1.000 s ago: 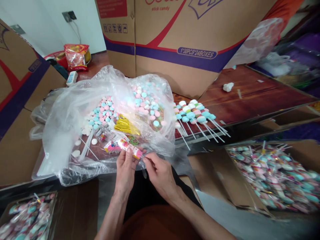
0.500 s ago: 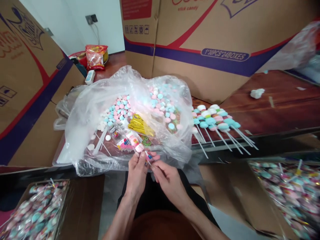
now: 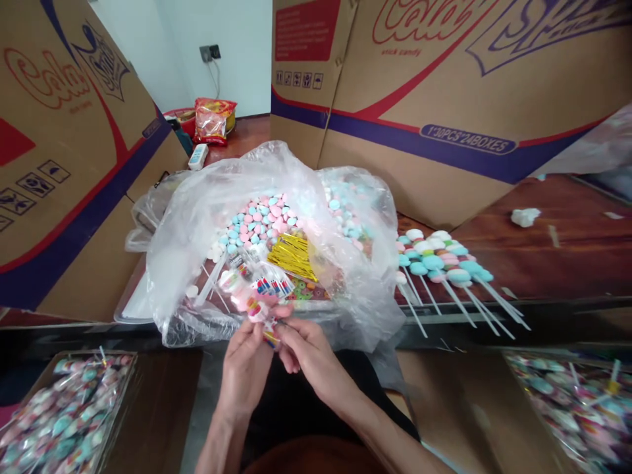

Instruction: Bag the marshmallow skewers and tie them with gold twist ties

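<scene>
My left hand (image 3: 245, 365) and my right hand (image 3: 305, 352) meet at the near edge of a big clear plastic bag (image 3: 207, 217). Both pinch a wrapped lollipop (image 3: 257, 308) with a printed pink wrapper. Inside the bag lie loose pink, blue and white candies (image 3: 261, 220), a bundle of gold twist ties (image 3: 295, 255) and small printed wrappers (image 3: 271, 286). To the right, several unwrapped lollipops on white sticks (image 3: 439, 260) lie on the brown table (image 3: 557, 257).
Large cardboard cartons stand on the left (image 3: 64, 164) and behind (image 3: 444, 99). A box of wrapped lollipops (image 3: 59, 415) sits low at the left, another (image 3: 573, 395) at the lower right. A red snack bag (image 3: 212, 120) and a crumpled white scrap (image 3: 524, 216) lie farther back.
The view has swung left and upward. My hands have come closer together around the wrapped lollipop, my right fingers now closed on its lower end.
</scene>
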### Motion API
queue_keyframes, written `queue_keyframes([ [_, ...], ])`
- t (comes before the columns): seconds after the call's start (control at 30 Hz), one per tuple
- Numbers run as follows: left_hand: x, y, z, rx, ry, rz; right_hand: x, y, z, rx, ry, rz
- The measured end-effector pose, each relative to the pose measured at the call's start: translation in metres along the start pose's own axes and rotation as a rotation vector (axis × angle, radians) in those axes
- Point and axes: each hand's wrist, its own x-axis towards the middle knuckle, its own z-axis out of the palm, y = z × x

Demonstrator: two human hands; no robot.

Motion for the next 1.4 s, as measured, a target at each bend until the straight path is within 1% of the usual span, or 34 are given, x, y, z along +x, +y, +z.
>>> queue_keyframes([
  [0.03,0.001,0.006,-0.002,-0.018,-0.017,0.027,0.003,-0.008,-0.002,-0.103,-0.066,-0.018],
  [0.07,0.003,0.011,-0.005,-0.041,-0.011,0.069,0.007,-0.017,-0.005,-0.252,-0.106,-0.058],
  [0.1,0.006,0.014,-0.007,-0.064,0.013,0.115,0.012,-0.025,-0.009,-0.428,-0.115,-0.112],
  [0.13,0.008,0.015,-0.008,-0.082,0.046,0.154,0.018,-0.034,-0.014,-0.613,-0.078,-0.165],
  [0.2,0.012,0.013,-0.011,-0.084,0.116,0.187,0.035,-0.048,-0.026,-0.945,0.105,-0.21],
  [0.27,0.014,0.008,-0.011,-0.053,0.156,0.152,0.055,-0.058,-0.037,-1.194,0.284,-0.135],
  [0.3,0.014,0.005,-0.011,-0.039,0.161,0.127,0.066,-0.061,-0.042,-1.292,0.341,-0.074],
  [0.33,0.014,0.002,-0.01,-0.031,0.161,0.106,0.075,-0.062,-0.047,-1.37,0.367,-0.014],
  [0.37,0.014,-0.001,-0.009,-0.025,0.159,0.09,0.083,-0.062,-0.052,-1.423,0.367,0.035],
  [0.4,0.014,-0.003,-0.008,-0.024,0.157,0.082,0.09,-0.061,-0.055,-1.451,0.359,0.066],
  [0.47,0.015,-0.006,-0.006,-0.033,0.16,0.083,0.098,-0.058,-0.06,-1.458,0.354,0.084],
  [0.57,0.019,-0.006,-0.006,-0.051,0.155,0.093,0.1,-0.054,-0.064,-1.438,0.354,0.072],
  [0.73,0.024,-0.004,-0.007,0.015,0.159,0.107,0.097,-0.054,-0.068,-1.382,0.394,0.034],
  [0.9,0.027,-0.005,0.0,0.016,0.227,0.063,0.096,-0.055,-0.073,-1.305,0.425,-0.036],
  [1.0,0.027,-0.007,0.005,0.049,0.262,0.096,0.095,-0.055,-0.077,-1.268,0.442,-0.063],
  [1.07,0.027,-0.008,0.009,0.086,0.279,0.139,0.092,-0.057,-0.08,-1.179,0.447,-0.144],
  [1.1,0.027,-0.008,0.01,0.104,0.286,0.162,0.088,-0.058,-0.08,-1.08,0.447,-0.211],
  [1.13,0.028,-0.008,0.011,0.118,0.289,0.18,0.084,-0.059,-0.079,-0.934,0.441,-0.281],
  [1.2,0.029,-0.009,0.013,0.124,0.281,0.199,0.071,-0.06,-0.072,-0.544,0.413,-0.367],
  [1.23,0.029,-0.009,0.013,0.117,0.274,0.202,0.064,-0.058,-0.065,-0.343,0.393,-0.368],
  [1.3,0.031,-0.01,0.014,0.09,0.26,0.196,0.049,-0.05,-0.049,-0.005,0.365,-0.318],
  [1.33,0.031,-0.011,0.015,0.074,0.249,0.191,0.042,-0.043,-0.04,0.111,0.368,-0.288],
  [1.4,0.03,-0.013,0.017,0.051,0.212,0.177,0.031,-0.026,-0.024,0.228,0.416,-0.249],
])
